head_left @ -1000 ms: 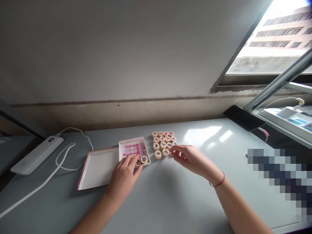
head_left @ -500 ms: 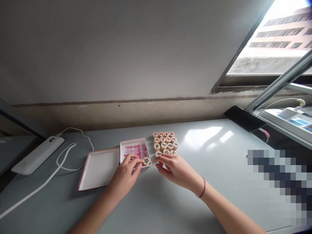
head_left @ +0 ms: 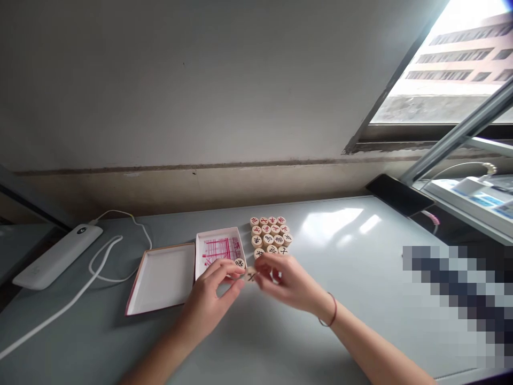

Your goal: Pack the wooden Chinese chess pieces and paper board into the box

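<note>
1. A round game piece (head_left: 251,275) with a dark mark on its face sits in the narrow gap between the two hands, just off the near right corner of the small white box (head_left: 216,233). It is slightly blurred.
2. The right hand (head_left: 286,279) meets the piece at its right edge, its grip pinching there with thumb and fingers. A thin reddish bracelet (head_left: 335,310) circles that wrist.
3. The left hand (head_left: 210,286) comes from the other side, thumb and fingers parted around the near right part of the box. Its fingertips reach the left edge of the piece; I cannot tell whether this grip is grasping it or has released it.
4. Just behind the left fingertips, a second piece (head_left: 239,262) with a black character lies in the box's near right corner, beside a sheet (head_left: 222,248) with pink lines.
5. Beyond the right fingers stands a block of pieces (head_left: 275,230) in close rows, red characters in the far two, black in the near two. The hand partly covers the nearest row.
6. An open lid (head_left: 166,278) lies on the table (head_left: 256,337), left of the box and touching it.
</note>
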The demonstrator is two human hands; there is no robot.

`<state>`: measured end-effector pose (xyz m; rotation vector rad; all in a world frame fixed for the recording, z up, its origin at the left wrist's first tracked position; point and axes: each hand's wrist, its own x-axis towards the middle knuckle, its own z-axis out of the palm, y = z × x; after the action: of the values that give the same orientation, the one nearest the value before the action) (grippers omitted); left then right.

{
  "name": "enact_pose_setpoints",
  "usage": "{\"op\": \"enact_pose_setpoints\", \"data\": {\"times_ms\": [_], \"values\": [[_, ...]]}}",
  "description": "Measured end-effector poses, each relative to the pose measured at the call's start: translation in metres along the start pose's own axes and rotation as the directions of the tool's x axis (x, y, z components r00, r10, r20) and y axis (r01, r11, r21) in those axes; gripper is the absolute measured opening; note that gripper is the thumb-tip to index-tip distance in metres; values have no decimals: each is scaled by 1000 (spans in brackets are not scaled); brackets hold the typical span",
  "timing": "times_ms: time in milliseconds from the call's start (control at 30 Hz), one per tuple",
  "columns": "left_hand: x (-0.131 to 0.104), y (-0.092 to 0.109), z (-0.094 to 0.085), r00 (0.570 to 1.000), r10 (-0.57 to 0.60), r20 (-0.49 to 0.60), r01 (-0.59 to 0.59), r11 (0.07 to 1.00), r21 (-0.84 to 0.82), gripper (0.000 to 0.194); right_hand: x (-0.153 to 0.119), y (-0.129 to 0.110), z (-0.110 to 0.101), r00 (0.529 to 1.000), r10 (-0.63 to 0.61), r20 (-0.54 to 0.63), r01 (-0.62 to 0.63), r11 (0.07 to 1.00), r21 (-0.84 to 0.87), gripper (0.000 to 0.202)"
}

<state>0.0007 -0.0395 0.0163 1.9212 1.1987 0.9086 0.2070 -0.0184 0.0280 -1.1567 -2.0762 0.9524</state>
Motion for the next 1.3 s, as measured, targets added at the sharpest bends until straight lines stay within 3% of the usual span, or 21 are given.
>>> {"op": "enact_pose_setpoints", "data": {"times_ms": [100,200,300,400,533,867,1033,1200,1300], "values": [[0,-3,-2,1000,22,-7,-21,992,128,15,0,16,-32,985,164,-62,-162,986,31,17],[1,-4,-4,999,30,-14,-27,981,190,16,-2,34,-58,925,379,-15,-379,922,-74,25],[1,-5,-5,1000,30,-5,-28,977,211,17,-3,46,-65,865,500,49,-492,862,-119,29],[1,-6,-5,999,34,6,-34,974,222,18,-2,50,-60,836,540,97,-528,840,-126,30],[0,-8,-5,999,43,9,-44,969,244,18,-1,48,-55,828,556,66,-532,818,-219,32],[2,-9,-4,995,101,-7,-94,948,305,20,-4,39,-45,878,471,-91,-459,771,-442,40],[4,-14,-5,990,143,-7,-130,912,389,19,-4,39,-44,871,487,-61,-457,759,-463,38],[4,-29,-4,982,189,-25,-137,791,596,19,-5,35,-48,859,511,-31,-455,735,-503,38],[5,-33,-3,980,200,-17,-135,716,685,24,-6,27,-47,881,465,82,-372,791,-486,41]]}}
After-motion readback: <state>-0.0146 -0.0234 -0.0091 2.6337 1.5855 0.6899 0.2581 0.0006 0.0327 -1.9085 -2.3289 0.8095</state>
